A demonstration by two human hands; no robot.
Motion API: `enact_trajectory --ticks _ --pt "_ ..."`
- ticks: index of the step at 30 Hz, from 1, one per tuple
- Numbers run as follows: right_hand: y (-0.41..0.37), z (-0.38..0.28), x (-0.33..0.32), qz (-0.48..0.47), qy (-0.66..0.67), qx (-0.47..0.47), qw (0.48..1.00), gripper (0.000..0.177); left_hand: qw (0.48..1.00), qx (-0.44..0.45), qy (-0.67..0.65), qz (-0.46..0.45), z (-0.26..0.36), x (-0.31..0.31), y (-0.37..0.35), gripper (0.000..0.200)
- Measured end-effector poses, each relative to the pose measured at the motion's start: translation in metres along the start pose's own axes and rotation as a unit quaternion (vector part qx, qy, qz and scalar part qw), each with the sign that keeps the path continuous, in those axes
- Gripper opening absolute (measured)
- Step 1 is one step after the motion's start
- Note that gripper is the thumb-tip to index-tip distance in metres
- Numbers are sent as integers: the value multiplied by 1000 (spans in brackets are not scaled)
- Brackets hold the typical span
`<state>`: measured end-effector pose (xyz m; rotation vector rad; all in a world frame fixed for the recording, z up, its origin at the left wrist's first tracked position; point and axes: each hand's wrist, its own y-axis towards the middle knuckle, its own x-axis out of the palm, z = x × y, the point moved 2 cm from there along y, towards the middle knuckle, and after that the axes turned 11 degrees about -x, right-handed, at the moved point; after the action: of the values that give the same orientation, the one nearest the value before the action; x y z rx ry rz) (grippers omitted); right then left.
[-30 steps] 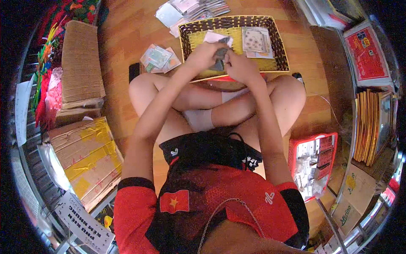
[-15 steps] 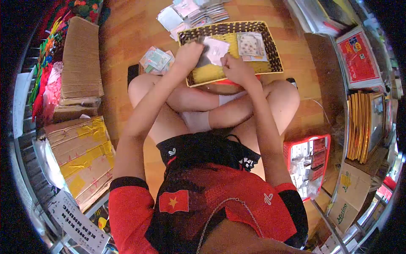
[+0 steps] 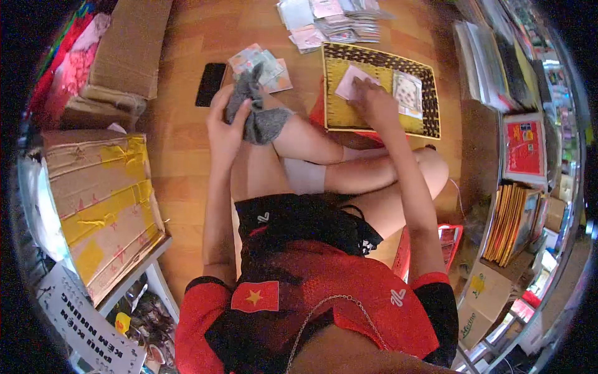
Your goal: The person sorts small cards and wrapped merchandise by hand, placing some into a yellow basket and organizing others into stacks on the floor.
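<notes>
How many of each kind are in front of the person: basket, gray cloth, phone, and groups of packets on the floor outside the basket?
Basket: 1
Gray cloth: 1
Phone: 1
Packet groups on the floor: 2, the near group and the far group
Total: 5

Wood-patterned floor, partly covered
Far side, stacked packets; left, a smaller packet fan beside a flat black object; right, a woven basket, something red showing at its edge.
</notes>
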<state>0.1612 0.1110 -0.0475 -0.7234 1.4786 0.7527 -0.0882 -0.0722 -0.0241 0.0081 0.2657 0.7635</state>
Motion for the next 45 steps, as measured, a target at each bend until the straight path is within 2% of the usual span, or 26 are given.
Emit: enact_trajectory --ticks 1,2,3,6,9,10,12,15,18,20,23,25,26,29,32,33,36,37,38,39,40,41,43,44,45 --pt "-1 -3 -4 -24 4 7 1000 50 993 -75 -92 -9 -5 -8 -7 33" --pt "-2 -4 -7 -49 9 15 999 48 989 -101 -104 10 -7 -16 -8 33" --pt "-5 -6 -8 40 -10 -49 998 38 985 -125 -116 28 -12 -26 -8 33" --pt "0 -13 -45 -103 8 101 989 31 971 -156 -149 100 -39 -49 -1 30" --pt "11 -18 -80 97 144 97 980 32 960 -187 -164 127 -55 -68 9 29" --pt "20 -21 -88 101 134 89 982 30 958 -185 -174 135 -62 -70 13 28" --pt "41 -35 -93 158 230 86 957 30 953 -176 -194 151 -63 -73 22 27" --pt "83 -63 -77 136 202 18 970 30 944 -164 -241 157 -61 -69 26 26" --pt "125 -97 -45 88 164 -58 981 28 947 -200 -212 134 -52 -70 21 25" --pt "149 -112 -22 -27 110 -53 992 26 940 -205 -235 134 -56 -71 19 26" --pt "169 -124 10 -110 81 -23 990 25 939 -199 -240 144 -68 -75 14 27" --pt "163 -127 40 -10 106 -56 993 33 938 -202 -239 151 -71 -79 13 28" --pt "160 -134 35 41 118 -70 990 39 935 -210 -241 153 -71 -80 11 29" --pt "136 -144 13 -40 232 -142 961 60 942 -195 -228 152 -64 -77 12 30" --pt "106 -146 -12 16 451 -176 875 75 962 -170 -158 141 -50 -63 17 31" --pt "92 -150 -32 41 458 -171 871 76 969 -162 -127 135 -42 -55 17 32" --pt "56 -154 -73 114 455 -172 866 78 981 -133 -139 39 -2 -10 8 33" --pt "48 -150 -74 135 437 -181 871 78 999 -31 10 9 4 1 9 32" --pt "40 -144 -76 155 419 -191 874 77 985 73 158 -19 11 14 9 31" --pt "30 -135 -78 158 398 -171 887 75 995 -38 -7 -95 26 33 -1 29" --pt "19 -123 -82 161 377 -152 899 73 960 -150 -169 -166 40 52 -12 27" --pt "7 -110 -85 163 356 -133 911 72 929 -181 -229 -227 44 61 -15 26" --pt "-22 -82 -84 192 410 -17 892 65 843 -240 -340 -341 49 80 -21 26" --pt "-37 -71 -80 205 436 41 875 62 867 -176 -280 -373 55 88 -20 26" --pt "-52 -61 -75 261 472 89 837 58 883 -109 -218 -402 63 97 -19 26"
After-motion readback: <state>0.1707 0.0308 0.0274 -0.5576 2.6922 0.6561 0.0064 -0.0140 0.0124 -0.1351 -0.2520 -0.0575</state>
